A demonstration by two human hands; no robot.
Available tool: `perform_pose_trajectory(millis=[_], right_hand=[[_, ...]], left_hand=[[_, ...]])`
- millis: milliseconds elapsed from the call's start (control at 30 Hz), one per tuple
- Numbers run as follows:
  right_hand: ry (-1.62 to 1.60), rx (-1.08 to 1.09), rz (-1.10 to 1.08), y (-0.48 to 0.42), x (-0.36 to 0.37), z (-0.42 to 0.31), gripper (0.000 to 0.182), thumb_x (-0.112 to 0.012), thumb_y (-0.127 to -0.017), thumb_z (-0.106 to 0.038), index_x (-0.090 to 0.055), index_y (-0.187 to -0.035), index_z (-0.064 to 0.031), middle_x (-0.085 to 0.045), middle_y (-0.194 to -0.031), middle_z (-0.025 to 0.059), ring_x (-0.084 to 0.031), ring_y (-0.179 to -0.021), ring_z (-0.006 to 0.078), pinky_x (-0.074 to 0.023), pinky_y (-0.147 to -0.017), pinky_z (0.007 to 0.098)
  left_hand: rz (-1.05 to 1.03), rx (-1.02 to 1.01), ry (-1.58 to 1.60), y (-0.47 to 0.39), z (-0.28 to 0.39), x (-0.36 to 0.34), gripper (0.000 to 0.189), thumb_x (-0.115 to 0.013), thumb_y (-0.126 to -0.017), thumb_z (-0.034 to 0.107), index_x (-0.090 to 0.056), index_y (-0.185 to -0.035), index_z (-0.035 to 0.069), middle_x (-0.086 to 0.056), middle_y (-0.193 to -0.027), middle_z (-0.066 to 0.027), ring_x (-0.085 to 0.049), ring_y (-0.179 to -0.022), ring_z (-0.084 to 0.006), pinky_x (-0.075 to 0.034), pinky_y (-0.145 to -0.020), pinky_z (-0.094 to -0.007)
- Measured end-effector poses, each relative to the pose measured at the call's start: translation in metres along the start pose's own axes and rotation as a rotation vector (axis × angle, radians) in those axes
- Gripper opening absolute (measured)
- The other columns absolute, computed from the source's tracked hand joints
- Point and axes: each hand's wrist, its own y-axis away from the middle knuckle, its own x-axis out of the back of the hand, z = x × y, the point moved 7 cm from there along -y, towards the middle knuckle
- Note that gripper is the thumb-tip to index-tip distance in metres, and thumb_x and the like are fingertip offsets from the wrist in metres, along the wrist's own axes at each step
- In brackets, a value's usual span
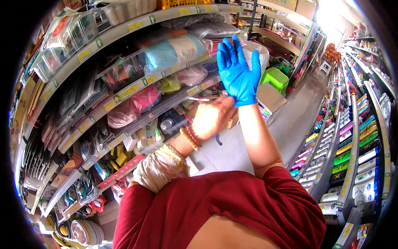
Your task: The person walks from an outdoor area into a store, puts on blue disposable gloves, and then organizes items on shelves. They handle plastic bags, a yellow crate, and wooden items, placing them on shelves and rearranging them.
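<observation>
My left hand is bare, with bead bracelets at the wrist. Its fingers pinch the cuff of a blue disposable glove by the right wrist; the fingertips are blurred. That glove covers my right hand, which is raised, palm towards me, fingers spread and holding nothing. Around my left forearm is wrapped a pale cloth. Behind the hands, shelves hold bagged goods, among them a light-blue plastic-wrapped pack and pink bagged items.
Tiered shelves curve along the left. To the right, a rack carries rows of bottles. A green plastic stool, a cardboard box and a white bin stand beyond the gloved hand. An aisle floor runs between, with a white stool farther off.
</observation>
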Motion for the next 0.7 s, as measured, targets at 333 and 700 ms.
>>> perform_pose_trajectory(millis=[333, 700], right_hand=[[0.273, -0.126, -0.107, 0.017, -0.035, 0.019, 0.086, -0.028, -0.08, -0.074, -0.013, -0.145, -0.0209, -0.011, -0.15, 0.0126, -0.015, -0.137, 0.0326, -0.0077, -0.112, 0.0447], [0.003, -0.238, -0.094, 0.034, -0.036, 0.031, 0.092, -0.028, -0.082, -0.071, -0.015, -0.143, -0.0042, -0.019, -0.146, 0.0215, -0.021, -0.135, 0.036, -0.0171, -0.111, 0.044]], left_hand=[[-0.227, 0.145, 0.3, 0.013, -0.01, -0.004, 0.027, -0.06, -0.086, 0.032, -0.061, -0.089, 0.005, -0.061, -0.081, -0.0075, -0.061, -0.071, -0.022, -0.048, -0.064, -0.0324], [-0.007, 0.394, 0.918, -0.01, -0.051, 0.009, 0.036, -0.057, -0.089, 0.032, -0.058, -0.107, 0.001, -0.062, -0.097, -0.0066, -0.054, -0.089, -0.012, -0.043, -0.082, -0.0288]])
